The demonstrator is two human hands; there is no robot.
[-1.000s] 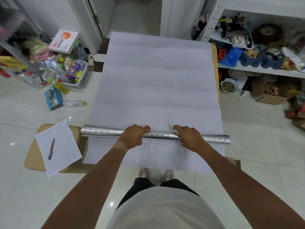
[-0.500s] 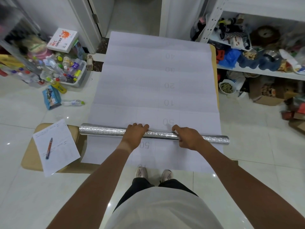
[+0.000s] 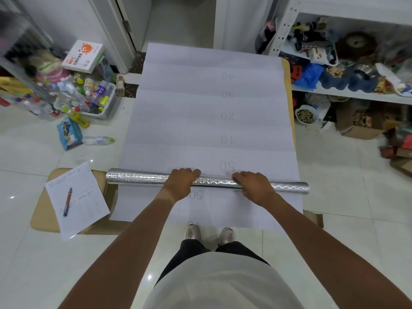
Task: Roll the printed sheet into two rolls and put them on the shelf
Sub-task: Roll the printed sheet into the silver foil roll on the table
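1. Across the near end of the surface (image 3: pixel 288 70), the silver roll (image 3: pixel 138 177) lies on the printed sheet (image 3: pixel 207 108), which stretches flat toward the far end.
2. Left hand (image 3: pixel 181 182) and right hand (image 3: pixel 253 186) press on the roll, fingers (image 3: pixel 242 176) curled over its top.
3. Push both hands evenly so the edges stay square.
4. The shelf (image 3: pixel 347 97) waits at right.

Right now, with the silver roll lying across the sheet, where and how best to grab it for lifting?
Probably around the middle of the silver roll, both hands spaced apart and coming down from above, as left hand and right hand already sit. It is a long thin tube lying crosswise on the printed sheet, so one end grip would likely sag.
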